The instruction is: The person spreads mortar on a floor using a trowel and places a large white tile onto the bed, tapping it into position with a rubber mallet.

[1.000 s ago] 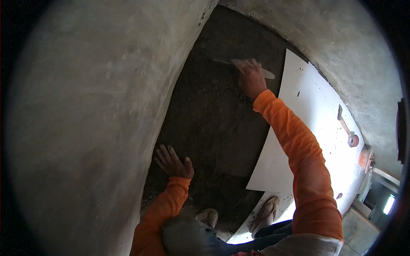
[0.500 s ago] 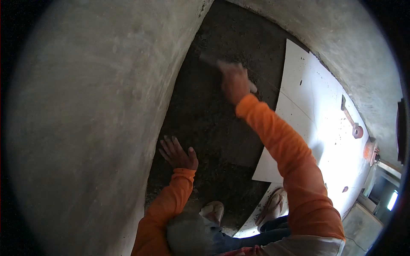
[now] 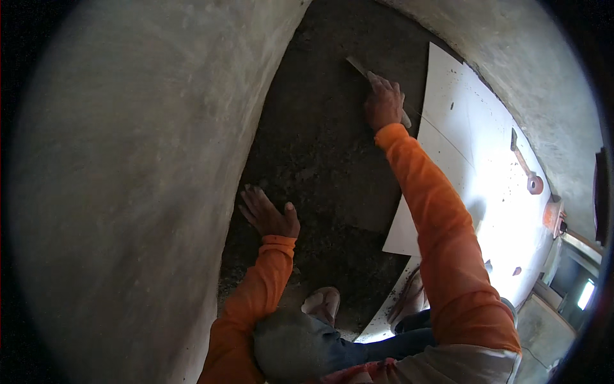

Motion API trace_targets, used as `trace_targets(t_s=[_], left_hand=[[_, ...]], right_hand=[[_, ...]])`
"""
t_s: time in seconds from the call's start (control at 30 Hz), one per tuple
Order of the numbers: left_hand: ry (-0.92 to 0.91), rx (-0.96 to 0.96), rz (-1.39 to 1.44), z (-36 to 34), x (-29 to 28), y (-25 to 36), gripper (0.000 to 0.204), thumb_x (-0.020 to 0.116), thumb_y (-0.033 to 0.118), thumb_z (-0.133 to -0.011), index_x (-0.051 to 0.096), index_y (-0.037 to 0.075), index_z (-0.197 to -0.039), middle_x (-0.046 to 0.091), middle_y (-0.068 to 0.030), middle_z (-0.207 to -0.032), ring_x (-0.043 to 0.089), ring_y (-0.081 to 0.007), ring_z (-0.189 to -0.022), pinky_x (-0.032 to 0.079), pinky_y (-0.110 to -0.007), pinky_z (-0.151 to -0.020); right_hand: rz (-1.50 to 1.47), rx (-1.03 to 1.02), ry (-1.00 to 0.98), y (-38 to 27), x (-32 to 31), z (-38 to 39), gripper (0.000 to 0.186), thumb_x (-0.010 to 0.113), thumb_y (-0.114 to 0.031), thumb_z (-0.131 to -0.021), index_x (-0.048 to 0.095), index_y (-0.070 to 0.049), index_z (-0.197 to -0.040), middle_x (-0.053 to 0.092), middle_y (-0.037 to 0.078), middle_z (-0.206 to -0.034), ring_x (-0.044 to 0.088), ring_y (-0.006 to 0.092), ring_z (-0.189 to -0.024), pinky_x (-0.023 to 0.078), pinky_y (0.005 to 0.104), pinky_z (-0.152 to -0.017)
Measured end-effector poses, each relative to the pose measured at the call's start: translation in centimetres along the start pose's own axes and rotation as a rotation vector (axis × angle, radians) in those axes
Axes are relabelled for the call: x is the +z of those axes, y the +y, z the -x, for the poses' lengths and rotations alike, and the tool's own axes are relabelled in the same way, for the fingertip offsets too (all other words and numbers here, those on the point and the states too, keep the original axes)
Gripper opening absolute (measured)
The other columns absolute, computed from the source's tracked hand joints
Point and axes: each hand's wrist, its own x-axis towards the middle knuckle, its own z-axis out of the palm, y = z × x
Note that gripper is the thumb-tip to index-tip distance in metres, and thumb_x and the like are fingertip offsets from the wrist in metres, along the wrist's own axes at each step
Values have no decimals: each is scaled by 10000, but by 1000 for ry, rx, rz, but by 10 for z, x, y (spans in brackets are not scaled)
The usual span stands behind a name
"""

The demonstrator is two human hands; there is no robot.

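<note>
My right hand point(image 3: 385, 102) is closed round the handle of a trowel point(image 3: 357, 66). The blade points to the far left, and its handle end shows beside my wrist. Beneath it spreads dark, wet-looking mortar point(image 3: 320, 134), smoother at the far part and rougher near my left hand. My left hand point(image 3: 270, 214) rests palm down with the fingers stretched out, close to the left wall, and holds nothing.
A grey plastered wall point(image 3: 141, 160) rises on the left, and another wall point(image 3: 531, 70) curves along the right. White sheets point(image 3: 448, 128) cover the right side of the floor. On them lie a long-handled tool point(image 3: 524, 163) and an orange object point(image 3: 552, 214). My shoe point(image 3: 322, 302) stands near the mortar.
My right hand has swept the trowel to the right and a little farther away. My left hand stays on about the same spot.
</note>
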Motion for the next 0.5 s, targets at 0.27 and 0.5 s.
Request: trace_targets(t_s=[0.27, 0.5], left_hand=[[-7, -34, -101, 2, -7, -9, 625, 248, 472, -960, 259, 43, -1414, 241, -204, -1474, 225, -383, -1364, 157, -593, -1075], [-62, -47, -109, -1, -5, 1, 616, 222, 477, -962, 326, 34, -1379, 282, -204, -1456, 237, -386, -1357, 162, -584, -1079]], right_hand=[[-69, -66, -264, -37, -29, 59, 461, 542, -75, -820, 498, -102, -1279, 555, 139, -1228, 501, 327, -1126, 417, 483, -921], [-110, 8, 119, 38, 28, -32, 415, 543, -79, -752, 585, -93, -1164, 610, 170, -1097, 556, 345, -1033, 465, 450, -869]])
